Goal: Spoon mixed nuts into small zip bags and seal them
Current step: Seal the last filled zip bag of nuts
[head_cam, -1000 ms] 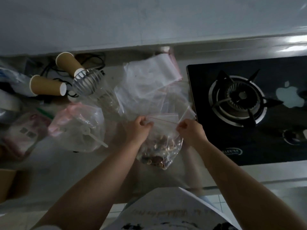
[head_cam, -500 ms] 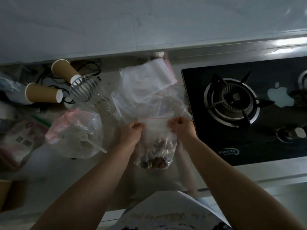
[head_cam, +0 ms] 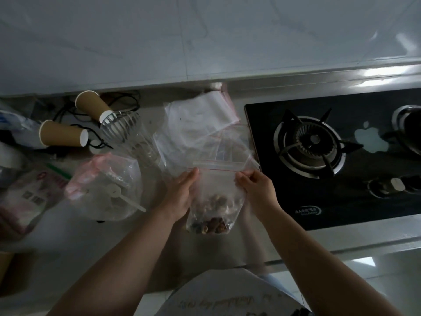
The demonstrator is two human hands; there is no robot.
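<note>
A small clear zip bag [head_cam: 216,185] with a red-lined zip strip hangs upright above the counter, brown mixed nuts [head_cam: 211,224] heaped in its bottom. My left hand [head_cam: 181,196] holds the bag's left side just under the strip. My right hand [head_cam: 256,189] pinches the right end of the strip. A pile of empty zip bags [head_cam: 200,124] lies behind it on the counter. To the left, a large crumpled clear bag [head_cam: 107,185] holds more nuts and a white plastic spoon [head_cam: 124,197].
A black glass gas hob [head_cam: 330,156] with a burner takes up the right side. Two brown paper cups [head_cam: 63,134] lie on their sides at the back left beside a wire whisk [head_cam: 119,124] and black cables. Pink packets [head_cam: 27,197] lie at far left.
The bag has turned from slanted to upright and level. My hands have shifted along its top, the left one sliding down the bag's side. The camera view has drifted slightly.
</note>
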